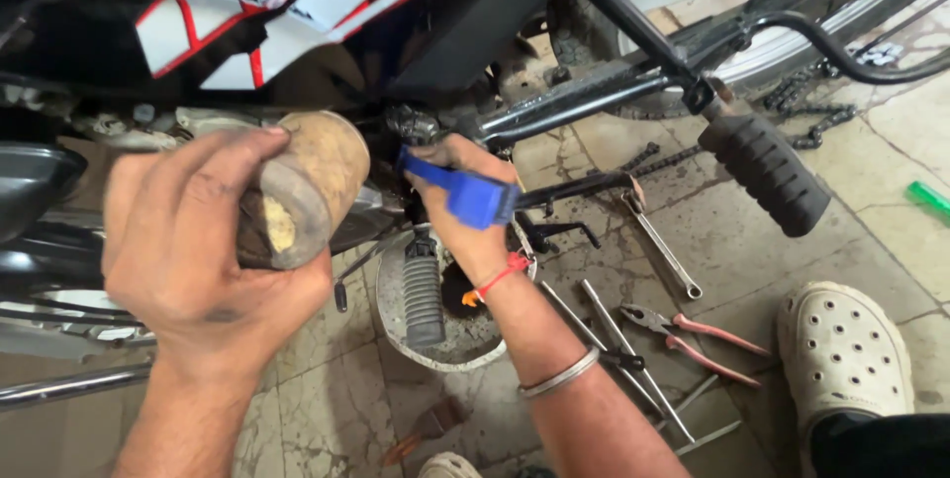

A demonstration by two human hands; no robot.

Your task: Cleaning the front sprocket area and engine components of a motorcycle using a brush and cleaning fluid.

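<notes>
My left hand [188, 250] grips a worn, dirt-caked hammer head [307, 186], held up close to the camera beside the motorcycle's underside. My right hand [465, 191] is closed around a tool with a blue handle [460, 191], pressed against a dark fitting [416, 125] on the motorcycle frame [564, 102]. A red thread and a metal bangle circle my right wrist and forearm. Below my right hand a ribbed black footpeg [423, 290] points down over a round metal bowl [396, 325].
A second black rubber footpeg [767, 171] sticks out at right. On the tiled floor lie a spanner [663, 245], red-handled pliers [693, 334], long metal rods [614, 349] and a loose chain [811, 112]. A foot in a white clog [841, 349] stands at lower right. A green object [928, 197] lies far right.
</notes>
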